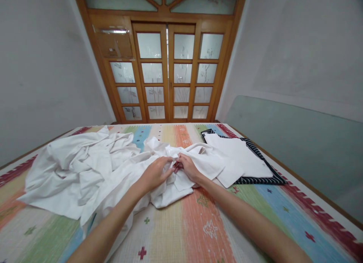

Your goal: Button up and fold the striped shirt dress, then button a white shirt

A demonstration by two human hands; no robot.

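Both of my hands meet near the middle of the bed over a crumpled white shirt [170, 195]. My left hand [159, 171] is closed on the cloth, thumb and fingers pinching a fold from the left. Close beside it, my right hand [185, 166] pinches the same bit of fabric, its fingers bent inward. What lies between the fingertips is too small to make out. Loose folds of the shirt spread under and around both hands. To the left lies a larger heap of rumpled white cloth [70, 164]; I cannot tell where the two separate.
On the right, folded white clothes [246, 157] lie on a black striped cloth [279, 178]. A colourful striped bedspread [161, 232] covers the bed. A pale headboard-like panel [297, 142] stands along the right wall. Wooden glazed doors [167, 85] are beyond the far edge.
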